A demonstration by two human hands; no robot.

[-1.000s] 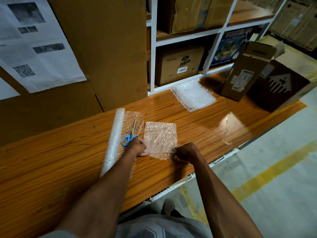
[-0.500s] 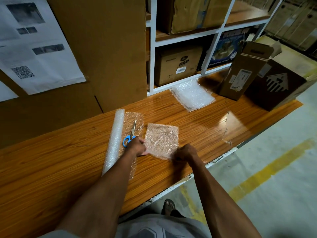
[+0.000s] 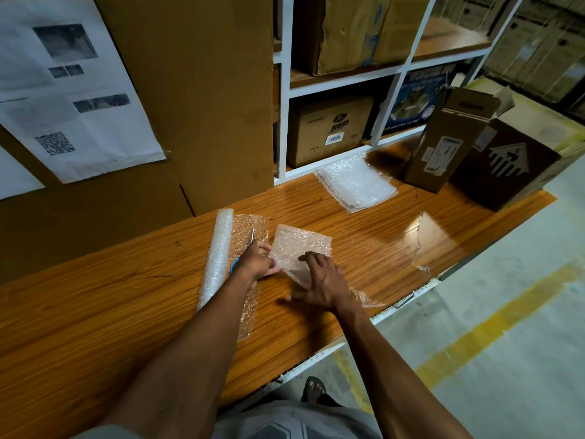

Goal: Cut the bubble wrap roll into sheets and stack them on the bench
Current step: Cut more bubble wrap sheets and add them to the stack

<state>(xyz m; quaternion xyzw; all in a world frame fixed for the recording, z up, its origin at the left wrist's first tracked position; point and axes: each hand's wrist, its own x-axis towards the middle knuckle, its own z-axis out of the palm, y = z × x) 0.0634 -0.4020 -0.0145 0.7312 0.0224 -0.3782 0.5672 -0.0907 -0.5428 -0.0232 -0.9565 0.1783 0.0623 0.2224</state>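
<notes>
Your wooden tabletop (image 3: 364, 251) runs left to right under the white shelving unit (image 3: 392, 74), which holds cardboard boxes; printed sheets (image 3: 72, 90) hang on the brown board at back left. Two open cardboard boxes (image 3: 481, 147) stand at the tabletop's far right end. The bubble wrap roll (image 3: 217, 255) lies roughly front to back, left of centre, with its unrolled tail (image 3: 250, 229) spread flat to its right, passing under your left forearm. The stack of cut sheets (image 3: 356, 182) sits at the back near the shelf base, well apart from the roll. A freshly cut sheet (image 3: 300, 248) lies just right of the tail, its near edge lifted and crumpled under your hands. Your left hand (image 3: 256, 264) is on the sheet's left edge, fingers curled, pinching it between thumb and fingers; the grip is closed on the sheet. Your right hand (image 3: 319, 283) lies on top of the sheet's near right part, fingers straight and spread, pressing down, nothing pinched. The scissors (image 3: 250, 240) lie on the unrolled tail, blades pointing away from you, blue handle mostly hidden behind your left hand. A scrap of clear film (image 3: 421, 248) lies near the front right edge of the tabletop.
</notes>
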